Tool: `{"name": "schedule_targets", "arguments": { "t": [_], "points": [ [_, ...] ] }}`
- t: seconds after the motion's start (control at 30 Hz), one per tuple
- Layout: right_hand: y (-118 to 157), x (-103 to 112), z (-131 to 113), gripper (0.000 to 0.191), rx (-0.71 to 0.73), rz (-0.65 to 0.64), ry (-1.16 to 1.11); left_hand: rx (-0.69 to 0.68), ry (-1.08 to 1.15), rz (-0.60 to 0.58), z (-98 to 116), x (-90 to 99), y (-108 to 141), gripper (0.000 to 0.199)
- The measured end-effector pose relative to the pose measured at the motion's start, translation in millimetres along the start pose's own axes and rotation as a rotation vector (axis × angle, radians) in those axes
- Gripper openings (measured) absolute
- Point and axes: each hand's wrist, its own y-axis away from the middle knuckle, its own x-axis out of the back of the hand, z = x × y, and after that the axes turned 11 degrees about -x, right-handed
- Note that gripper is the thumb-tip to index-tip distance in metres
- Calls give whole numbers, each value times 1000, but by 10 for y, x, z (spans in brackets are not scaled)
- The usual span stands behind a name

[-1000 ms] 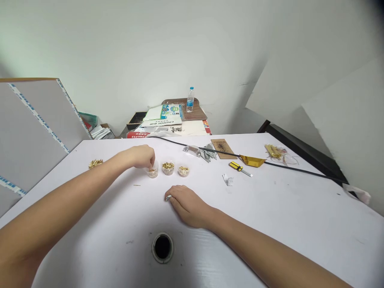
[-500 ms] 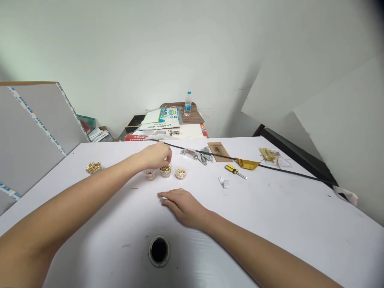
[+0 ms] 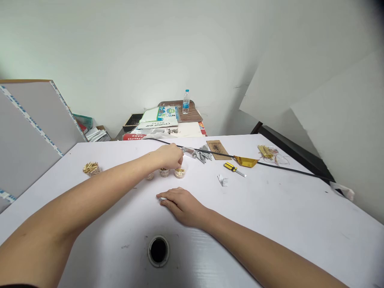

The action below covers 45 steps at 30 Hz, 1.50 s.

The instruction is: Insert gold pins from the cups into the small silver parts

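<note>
Hanging fingers-down at the mouth of the rightmost cup of brass-coloured bits, left hand is the nearer one, fingers bunched; can't tell if they grip anything. Same cup sits at 12 o'clock from right hand, which pinches a small pale piece, visible end pointing to 9. Cup row's long axis runs 9 to 3: middle cup, then left cup, both off at 9 from the rightmost.
</note>
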Motion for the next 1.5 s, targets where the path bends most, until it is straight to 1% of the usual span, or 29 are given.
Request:
{"name": "schedule_targets", "arguments": {
  "t": [0.1, 0.13, 0.3, 0.4, 0.47, 0.53, 0.57, 0.63, 0.67, 0.7, 0.73, 0.77, 0.83, 0.87, 0.93, 1.0, 1.13, 1.2, 1.3, 1.5],
  "points": [
    [3, 1, 6, 30, -1, 4, 2, 54, 33, -104, 47, -25, -79, 19],
    [2, 1, 9, 30, 0, 5, 4, 69, 47, -116, 68, -34, -91, 19],
    [-6, -3, 22, 30, 13, 4, 10, 108, 105, -132, 117, -70, -105, 19],
    [-9, -1, 22, 30, 11, -1, 10, 98, 115, -121, 72, -70, -96, 18],
    [-10, 4, 17, 30, 4, -4, 12, 63, 130, -121, 20, -35, -62, 19],
    [-10, 8, 9, 30, -4, -11, 11, 12, 163, -85, -54, 44, 18, 20],
    [-9, 10, 6, 31, -8, -15, 9, -6, 179, -49, -103, 98, 79, 21],
    [-6, 12, -1, 31, -19, -30, 4, 4, 175, 38, -228, 215, 243, 21],
    [-4, 13, -3, 32, -27, -35, 0, 23, 161, 62, -301, 267, 343, 21],
    [-3, 15, -6, 32, -38, -34, -10, 45, 150, 70, -377, 308, 451, 22],
    [-2, 19, -9, 33, -51, -30, -24, 71, 147, 52, -450, 333, 561, 22],
    [-2, 24, -13, 34, -68, -19, -44, 105, 152, 4, -517, 339, 670, 22],
    [-7, 41, -26, 35, -107, -1, -99, 193, 177, -107, -616, 294, 857, 22],
    [-10, 52, -35, 33, -125, 2, -130, 226, 194, -144, -643, 247, 927, 22],
    [-18, 76, -59, 27, -142, -1, -171, 257, 222, -172, -645, 127, 1002, 23],
    [-22, 98, -88, 23, -146, -10, -175, 279, 210, -181, -593, 5, 993, 24],
    [-13, 120, -136, 20, -157, -31, -136, 369, 88, -228, -440, -149, 833, 26],
    [-8, 120, -145, 21, -148, -32, -118, 371, 56, -223, -391, -183, 755, 26],
    [-8, 114, -144, 22, -121, -29, -82, 351, 23, -180, -368, -204, 704, 23],
    [-14, 94, -115, 22, -98, -18, -48, 311, 38, -129, -416, -180, 764, 19]
  ]
}}
